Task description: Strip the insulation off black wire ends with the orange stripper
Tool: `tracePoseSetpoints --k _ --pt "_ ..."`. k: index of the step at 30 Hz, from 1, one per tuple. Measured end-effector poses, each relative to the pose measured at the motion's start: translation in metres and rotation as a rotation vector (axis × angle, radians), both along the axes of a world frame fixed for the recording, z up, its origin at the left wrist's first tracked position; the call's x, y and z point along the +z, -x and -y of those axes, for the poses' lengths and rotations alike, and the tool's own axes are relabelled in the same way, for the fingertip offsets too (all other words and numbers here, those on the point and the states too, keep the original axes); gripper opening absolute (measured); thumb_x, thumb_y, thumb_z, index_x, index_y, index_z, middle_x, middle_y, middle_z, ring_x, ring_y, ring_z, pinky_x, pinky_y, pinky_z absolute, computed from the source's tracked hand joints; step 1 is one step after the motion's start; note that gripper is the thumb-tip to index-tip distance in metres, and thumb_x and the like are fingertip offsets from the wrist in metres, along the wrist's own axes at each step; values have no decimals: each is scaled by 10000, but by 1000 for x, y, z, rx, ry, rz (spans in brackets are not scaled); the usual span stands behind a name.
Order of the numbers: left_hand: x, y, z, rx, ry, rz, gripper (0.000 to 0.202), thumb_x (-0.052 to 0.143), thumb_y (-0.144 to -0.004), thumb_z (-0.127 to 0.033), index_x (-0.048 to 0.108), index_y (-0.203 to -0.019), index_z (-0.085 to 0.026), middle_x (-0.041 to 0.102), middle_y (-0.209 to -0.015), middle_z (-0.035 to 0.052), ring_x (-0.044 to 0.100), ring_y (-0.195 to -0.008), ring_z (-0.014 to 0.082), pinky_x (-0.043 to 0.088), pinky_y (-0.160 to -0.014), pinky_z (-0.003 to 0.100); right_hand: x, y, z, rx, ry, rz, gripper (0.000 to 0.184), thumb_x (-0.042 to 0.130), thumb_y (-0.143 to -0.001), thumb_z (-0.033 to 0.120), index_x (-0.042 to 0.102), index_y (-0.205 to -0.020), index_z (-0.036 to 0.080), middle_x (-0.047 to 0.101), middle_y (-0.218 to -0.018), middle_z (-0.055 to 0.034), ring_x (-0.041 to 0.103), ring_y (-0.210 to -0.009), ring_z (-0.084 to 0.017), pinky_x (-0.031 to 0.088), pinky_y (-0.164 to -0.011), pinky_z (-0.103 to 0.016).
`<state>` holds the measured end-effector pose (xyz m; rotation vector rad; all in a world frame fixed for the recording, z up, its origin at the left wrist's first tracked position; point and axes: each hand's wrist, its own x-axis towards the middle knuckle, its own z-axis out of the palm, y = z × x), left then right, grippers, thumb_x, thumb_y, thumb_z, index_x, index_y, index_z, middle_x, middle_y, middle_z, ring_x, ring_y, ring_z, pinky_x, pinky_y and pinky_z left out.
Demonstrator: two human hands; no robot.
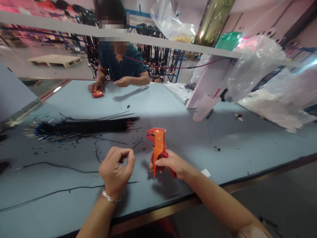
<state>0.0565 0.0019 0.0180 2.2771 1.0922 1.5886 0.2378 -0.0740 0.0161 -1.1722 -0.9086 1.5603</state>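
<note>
I see a pale blue table [198,145] bearing a thick bundle of black wires [99,126]. Nearer, the right hand [174,162] grips orange pliers [159,143] by the handles, their head above its fingers. Just left, the left hand [117,167] pinches one thin wire [137,143] between thumb and fingertip, its end slanting up near the pliers.

A shiny silver-coloured band [110,196] encircles the left wrist; left hand [116,168], right hand [174,162] and visible forearms [218,198] are bare.
</note>
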Motion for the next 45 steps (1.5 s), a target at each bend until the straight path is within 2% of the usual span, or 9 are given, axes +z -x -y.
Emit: tracePoseSetpoints --k 5,9,13,16,21,26,33,42,45 --pt "-2 -5 5 -119 -26 -41 152 602 -753 -98 571 -628 -177 499 -581 -43 415 -518 69 356 -526 202 4 7 -2 6 -40 86 209 621 -682 265 545 -851 169 665 -722 -23 594 -608 -145 401 -560 -256" --pt "-3 -6 6 -142 -20 -74 160 577 -759 -107 576 -616 -181 488 -576 -42 419 -517 68 354 -525 200 5 10 -2 -8 -77 196 192 580 -712 261 538 -877 173 649 -745 -24 581 -616 -146 412 -581 -264" --pt "-4 -6 7 -160 16 -89 153 572 -772 -145 589 -626 -188 499 -577 -39 424 -519 73 361 -526 201 3 6 1 -122 -180 562 174 585 -760 280 579 -904 181 643 -804 -29 572 -689 -165 433 -648 -286" --pt "-5 -6 8 -187 44 -68 145 577 -773 -142 594 -636 -187 500 -584 -38 418 -520 72 359 -527 202 1 3 2 -154 -263 801 122 576 -792 272 589 -881 190 644 -804 -22 559 -706 -168 436 -678 -289" --pt "-4 -7 8 -224 40 -67 154 575 -781 -131 568 -636 -185 474 -583 -45 406 -507 66 343 -513 199 0 7 3 -141 -361 1006 106 538 -803 246 567 -896 203 638 -759 -12 544 -645 -162 409 -632 -270" --pt "-2 -7 8 -233 9 -80 182 577 -785 -128 523 -620 -186 457 -583 -48 396 -497 61 334 -501 192 0 10 3 -182 -414 1181 191 530 -782 230 566 -966 195 676 -882 -60 600 -746 -204 417 -681 -294" --pt "-4 -5 8 -265 -17 -97 207 598 -785 -125 495 -617 -187 442 -582 -51 373 -493 64 323 -495 192 -2 11 4 -202 -391 1331 222 554 -712 199 546 -934 199 672 -885 -64 612 -788 -219 385 -663 -289" --pt "-8 -7 6 -259 -22 -119 200 616 -780 -121 511 -620 -179 444 -579 -54 370 -492 57 318 -496 194 -1 11 2 -142 -285 1460 73 579 -774 255 555 -804 193 654 -720 -24 586 -652 -170 278 -572 -256" --pt "-10 -9 6 -255 -4 -131 178 611 -782 -120 540 -627 -173 461 -585 -49 398 -504 58 331 -509 194 0 9 0 -115 -228 1491 147 571 -818 325 561 -751 194 640 -663 -20 566 -601 -161 240 -551 -259"
